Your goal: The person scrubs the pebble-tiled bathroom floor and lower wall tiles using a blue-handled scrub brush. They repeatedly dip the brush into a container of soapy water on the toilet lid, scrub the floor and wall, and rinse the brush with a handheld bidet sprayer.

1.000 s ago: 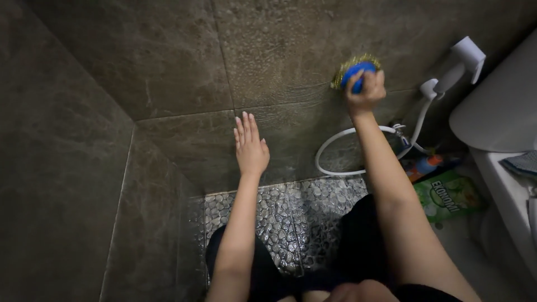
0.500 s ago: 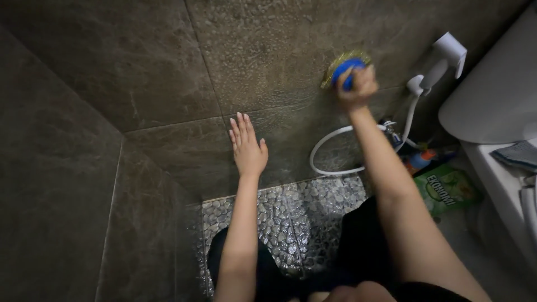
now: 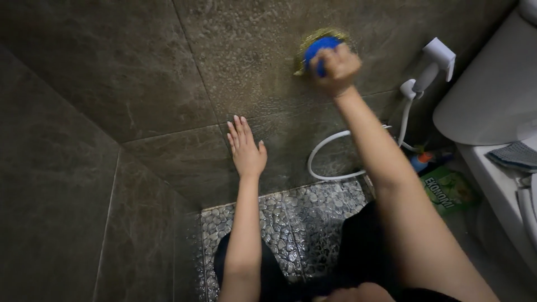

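While I'm crouched over the pebble floor, one hand props and the other scrubs the wall.

Closest in, my left hand is wide open, fingers spread, palm flat against the dark wall tile, looks like it's there to brace me while I lean in. Further up, my right hand is fisted tight around the blue scrub brush, bristles pressed to the wet tile, handle sticking back out toward me, so its long axis runs roughly straight off the wall. Off right, a white hose loops below the sprayer, beside the toilet.
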